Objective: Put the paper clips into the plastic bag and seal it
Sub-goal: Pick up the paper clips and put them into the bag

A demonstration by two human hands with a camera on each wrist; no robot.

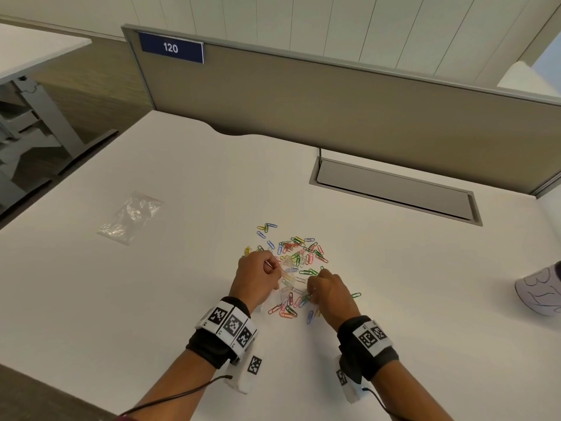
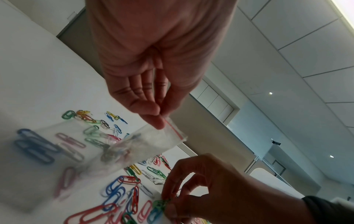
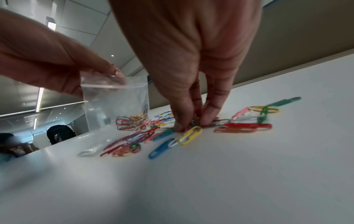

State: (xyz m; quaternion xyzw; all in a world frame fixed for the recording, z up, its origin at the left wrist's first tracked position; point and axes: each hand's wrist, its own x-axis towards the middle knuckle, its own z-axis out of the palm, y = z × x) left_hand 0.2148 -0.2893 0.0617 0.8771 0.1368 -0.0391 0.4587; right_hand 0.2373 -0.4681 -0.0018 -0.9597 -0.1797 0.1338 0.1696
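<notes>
White desk (image 1: 394,299) under beige partition (image 1: 334,101); left hand (image 1: 255,281) pinching bag (image 1: 287,284), right hand (image 1: 331,291) pinching clips (image 1: 299,250).

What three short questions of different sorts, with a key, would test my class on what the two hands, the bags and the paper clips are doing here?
1. True or false: the left hand pinches the rim of the bag.
2. The right hand is: A) idle, B) pinching clips on the desk, C) sealing the bag.
3. Where does the spare bag lie?

Key
1. True.
2. B.
3. Flat on the desk, off to the left, apart from the clips.
</notes>
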